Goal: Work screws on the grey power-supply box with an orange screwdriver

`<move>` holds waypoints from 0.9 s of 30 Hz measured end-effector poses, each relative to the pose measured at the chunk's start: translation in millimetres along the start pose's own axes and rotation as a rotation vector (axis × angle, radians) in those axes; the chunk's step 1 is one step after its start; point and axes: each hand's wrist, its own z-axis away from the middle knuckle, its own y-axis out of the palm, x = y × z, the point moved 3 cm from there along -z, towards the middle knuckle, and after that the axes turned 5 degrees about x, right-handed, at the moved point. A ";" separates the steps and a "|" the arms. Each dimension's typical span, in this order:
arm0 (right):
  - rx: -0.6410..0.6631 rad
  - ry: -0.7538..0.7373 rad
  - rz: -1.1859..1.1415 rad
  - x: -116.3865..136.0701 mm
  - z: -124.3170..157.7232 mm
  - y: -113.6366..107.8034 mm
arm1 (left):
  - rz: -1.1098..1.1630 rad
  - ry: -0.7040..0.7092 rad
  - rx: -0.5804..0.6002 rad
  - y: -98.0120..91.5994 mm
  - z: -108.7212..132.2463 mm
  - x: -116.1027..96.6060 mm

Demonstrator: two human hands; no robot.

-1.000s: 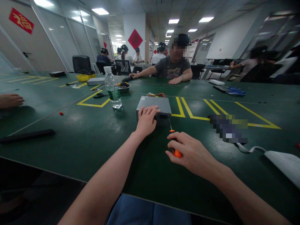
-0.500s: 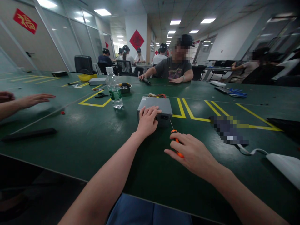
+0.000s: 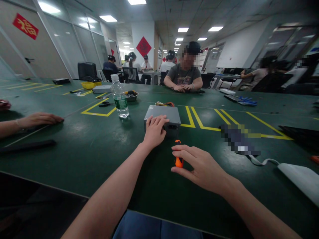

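Observation:
A grey metal computer power supply (image 3: 171,113) sits on the green table in front of me, with coloured wires at its far side. My left hand (image 3: 156,129) lies over its top left part, fingers stretched out and resting on the casing. Below its front right corner is an orange and black screwdriver (image 3: 178,162), its thin shaft pointing away from me toward the front face. My right hand (image 3: 199,164) has the handle between the thumb and fingertips. Whether the tip touches a screw I cannot tell.
A water bottle (image 3: 120,101) stands left of the power supply, a metal bowl (image 3: 132,97) behind it. At right lie a blurred-out dark object (image 3: 238,141) and a white device (image 3: 299,177) with a cable. A co-worker's hand (image 3: 41,120) rests at left; another person (image 3: 184,73) sits opposite.
The screwdriver has swung from a slant to nearly straight in line with the power supply's front corner. My right hand has shifted slightly left and down. The person opposite has brought both hands together.

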 end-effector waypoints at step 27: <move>-0.059 -0.140 0.109 -0.8 0.3 -4.6 | -0.015 -0.007 0.026 -0.5 0.6 0.1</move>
